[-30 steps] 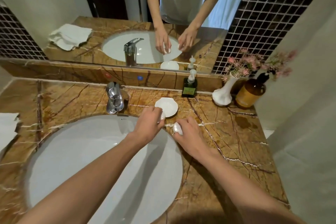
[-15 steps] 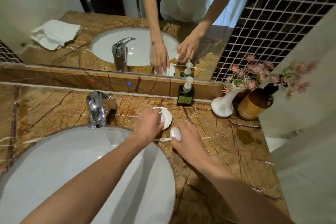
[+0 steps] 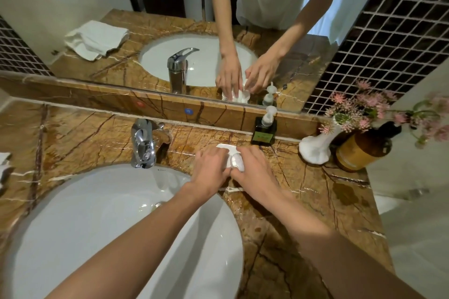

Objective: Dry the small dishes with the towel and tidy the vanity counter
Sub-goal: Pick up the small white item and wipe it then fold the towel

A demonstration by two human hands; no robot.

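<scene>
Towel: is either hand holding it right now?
No. The towel lies at the counter's far left edge, while the left hand and right hand meet over the small white dish.

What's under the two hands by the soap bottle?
Under the left hand and right hand, a white dish lies on the counter, only its far edge showing. A small white object sits between the fingers. The rest is covered.

Legible text: none. Green label on soap bottle [image 3: 263, 130], just beyond the right hand [image 3: 255, 172]: print too blurred.
</scene>
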